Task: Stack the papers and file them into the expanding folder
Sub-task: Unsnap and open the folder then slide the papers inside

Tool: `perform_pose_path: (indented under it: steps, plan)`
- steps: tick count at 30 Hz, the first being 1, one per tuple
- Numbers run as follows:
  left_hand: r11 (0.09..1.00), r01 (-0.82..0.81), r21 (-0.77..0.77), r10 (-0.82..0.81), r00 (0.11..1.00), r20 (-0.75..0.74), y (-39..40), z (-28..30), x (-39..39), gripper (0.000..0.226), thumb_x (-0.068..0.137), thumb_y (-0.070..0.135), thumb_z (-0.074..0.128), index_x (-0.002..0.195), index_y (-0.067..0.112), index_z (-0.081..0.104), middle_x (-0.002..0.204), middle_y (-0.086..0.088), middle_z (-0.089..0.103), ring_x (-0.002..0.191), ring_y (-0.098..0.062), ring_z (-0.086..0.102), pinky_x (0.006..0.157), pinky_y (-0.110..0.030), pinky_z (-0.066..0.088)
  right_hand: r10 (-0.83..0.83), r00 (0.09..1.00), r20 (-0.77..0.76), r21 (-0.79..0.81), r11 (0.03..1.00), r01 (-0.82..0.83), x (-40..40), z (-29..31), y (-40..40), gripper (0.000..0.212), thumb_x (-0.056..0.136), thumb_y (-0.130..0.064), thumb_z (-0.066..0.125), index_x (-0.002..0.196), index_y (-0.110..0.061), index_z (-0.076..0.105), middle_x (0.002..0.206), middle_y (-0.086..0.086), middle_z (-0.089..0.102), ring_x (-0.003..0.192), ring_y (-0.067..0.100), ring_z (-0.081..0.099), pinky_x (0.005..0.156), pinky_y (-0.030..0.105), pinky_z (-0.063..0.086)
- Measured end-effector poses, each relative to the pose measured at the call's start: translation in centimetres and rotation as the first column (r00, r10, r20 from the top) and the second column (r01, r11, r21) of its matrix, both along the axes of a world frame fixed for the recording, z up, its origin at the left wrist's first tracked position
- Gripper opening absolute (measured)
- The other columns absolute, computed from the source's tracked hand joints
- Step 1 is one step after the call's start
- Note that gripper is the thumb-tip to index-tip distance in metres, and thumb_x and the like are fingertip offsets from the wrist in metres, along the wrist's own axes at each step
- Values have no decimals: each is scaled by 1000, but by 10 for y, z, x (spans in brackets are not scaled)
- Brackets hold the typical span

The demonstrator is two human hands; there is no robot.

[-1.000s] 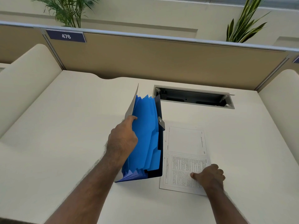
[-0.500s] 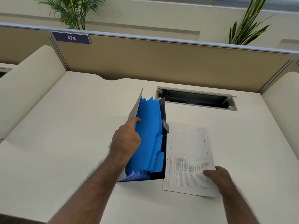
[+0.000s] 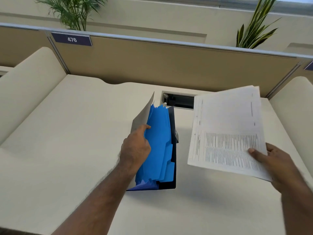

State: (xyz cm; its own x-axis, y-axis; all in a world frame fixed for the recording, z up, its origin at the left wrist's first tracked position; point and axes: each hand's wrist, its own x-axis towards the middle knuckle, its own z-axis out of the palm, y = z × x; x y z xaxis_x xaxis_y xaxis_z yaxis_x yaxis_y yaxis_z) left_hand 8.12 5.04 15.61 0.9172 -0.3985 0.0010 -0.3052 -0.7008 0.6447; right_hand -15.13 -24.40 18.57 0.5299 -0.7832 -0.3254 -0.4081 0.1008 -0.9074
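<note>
A blue expanding folder [image 3: 160,146] with a dark cover lies open in the middle of the cream desk [image 3: 67,133], its blue tabbed dividers fanned out. My left hand [image 3: 137,146] grips the folder's left flap and holds it up, thumb against the first divider. A stack of printed white papers [image 3: 225,128] hangs in the air to the right of the folder, tilted toward me. My right hand [image 3: 274,161] pinches the stack at its lower right corner, thumb on top.
A rectangular cable opening [image 3: 177,100] sits in the desk behind the folder, partly hidden by the papers. A tan partition [image 3: 169,65] with a "476" sign [image 3: 72,39] closes the back. Curved cream dividers stand at both sides. Plants rise behind the partition.
My right hand has lifted the stack of papers off the desk and raised it to the right of the folder. My left hand still holds the folder flap open.
</note>
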Motion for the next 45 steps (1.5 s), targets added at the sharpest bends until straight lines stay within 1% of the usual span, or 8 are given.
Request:
perform_pose_path:
  steps: [4,9,17,25,30,35,40,45]
  plan:
    - [1000,-1,8,1,1000,-7,-6,-1,-5,44,94,8,46,133,28,49,97,2,65,65,-11,59,63,-27,54,43,992,118,5,999,-44,18,28,23,90,21,-60,91,97,-15,72,87,-1,79,72,15,76,59,25,59]
    - [1000,-9,25,9,1000,-8,-11,-4,-6,44,93,9,44,133,28,48,91,7,60,64,-10,54,53,-23,43,123,989,78,-59,991,-119,43,22,57,16,79,-9,75,89,-21,71,92,4,77,76,21,76,72,33,62]
    - [1000,-22,1,22,999,-28,-11,-7,-5,38,97,17,48,133,28,47,120,2,63,78,-10,54,63,-15,42,147,981,-124,-228,958,-172,63,-8,83,25,82,-16,74,106,-19,74,90,-2,77,81,23,74,83,48,59]
    - [1000,4,2,-4,1000,-8,-16,-13,-7,37,96,15,50,130,28,49,119,3,64,77,-11,55,67,-23,48,189,961,-202,-333,910,-249,93,-13,118,29,87,-16,67,116,-16,70,87,-6,68,79,17,65,66,21,44]
    - [1000,-10,4,10,1000,8,-21,-15,-8,38,95,12,45,130,27,51,118,4,65,80,-12,57,67,-22,44,231,953,-195,-351,891,-287,110,-34,152,34,91,-17,62,125,-14,62,109,0,72,86,12,62,62,2,40]
    - [999,-3,34,3,1000,-14,-23,-16,-9,34,96,24,50,130,26,48,119,3,61,78,-11,56,68,-26,57,315,919,-239,-297,877,-378,128,-50,183,33,97,-28,53,129,-23,50,114,-2,66,86,13,63,60,18,54]
    - [999,14,34,-12,999,-46,-23,-16,-9,39,94,28,57,131,24,46,120,1,60,82,-12,56,69,-25,57,420,876,-236,-161,872,-461,146,-66,200,46,98,-40,46,141,-29,35,119,0,62,95,17,65,78,35,61]
    - [999,23,28,-21,998,-63,-27,-12,-8,46,91,21,61,136,21,47,128,-2,60,105,-22,62,88,-33,53,370,892,-261,178,926,-332,158,-75,198,62,85,-77,25,116,-33,57,93,2,71,82,18,70,76,33,60]
